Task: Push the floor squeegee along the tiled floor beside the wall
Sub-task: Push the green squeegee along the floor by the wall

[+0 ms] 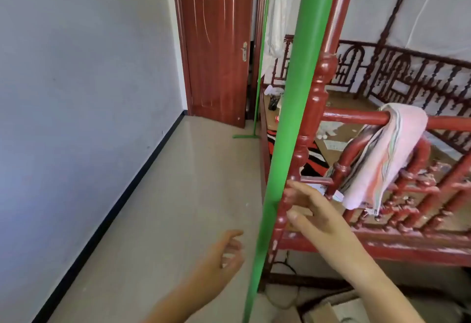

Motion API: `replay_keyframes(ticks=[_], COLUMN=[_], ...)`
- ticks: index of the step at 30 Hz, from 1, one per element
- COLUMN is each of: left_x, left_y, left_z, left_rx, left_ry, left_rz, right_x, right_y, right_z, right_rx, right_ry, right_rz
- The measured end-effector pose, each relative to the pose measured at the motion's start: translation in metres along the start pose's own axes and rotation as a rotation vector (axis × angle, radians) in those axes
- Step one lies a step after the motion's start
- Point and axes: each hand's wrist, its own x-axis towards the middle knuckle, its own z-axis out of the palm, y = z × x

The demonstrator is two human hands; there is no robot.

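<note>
Head view. A green pole (290,123) stands close to the camera against the post of a red wooden bed frame (318,98). The right hand (313,210), fingers spread, lies just beside the pole; the left hand (224,254) is open, apart from it. A second green squeegee (257,108) rests on the tiled floor (178,208) near the door (216,42). A pink towel (390,154) hangs over the bed rail.

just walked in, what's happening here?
A person stands in a room beside a red wooden bed frame. A green pole rises right in front of the camera, and both hands are open around it: the left hand just to its left, the right hand reaching in from the right. Neither grips it yet. A second green squeegee leans near the door.
</note>
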Motion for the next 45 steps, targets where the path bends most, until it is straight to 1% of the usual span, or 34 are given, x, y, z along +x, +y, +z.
replay_keyframes(ticks=[5,10,14,17,20,27,32,37,45], left_x=[0.022,0.024,0.024,0.022,0.017,-0.011,-0.043,-0.084,-0.166], left_y=[0.014,0.012,0.012,0.012,0.009,-0.014,-0.038,-0.060,-0.108], left_z=[0.027,0.042,0.051,0.049,0.039,-0.011,-0.061,-0.119,-0.220], left_rx=[0.091,0.041,0.024,0.070,0.124,0.279,0.305,0.303,0.252], left_ry=[-0.085,-0.059,-0.073,-0.059,-0.002,0.182,0.324,0.483,0.670], left_rz=[-0.014,-0.066,-0.106,-0.134,-0.163,-0.268,-0.320,-0.390,-0.475], right_x=[0.015,0.018,0.024,0.027,0.029,0.040,0.056,0.058,0.045], right_y=[-0.001,0.007,0.006,0.005,0.001,-0.020,-0.037,-0.063,-0.112], right_z=[0.017,0.021,0.025,0.029,0.041,0.101,0.165,0.242,0.382], right_rx=[0.044,0.019,-0.025,-0.031,-0.007,0.043,0.049,0.078,0.105], right_ry=[-0.088,-0.069,-0.054,-0.059,-0.106,-0.292,-0.418,-0.509,-0.651], right_rz=[-0.078,-0.055,-0.075,-0.089,-0.115,-0.210,-0.250,-0.289,-0.367])
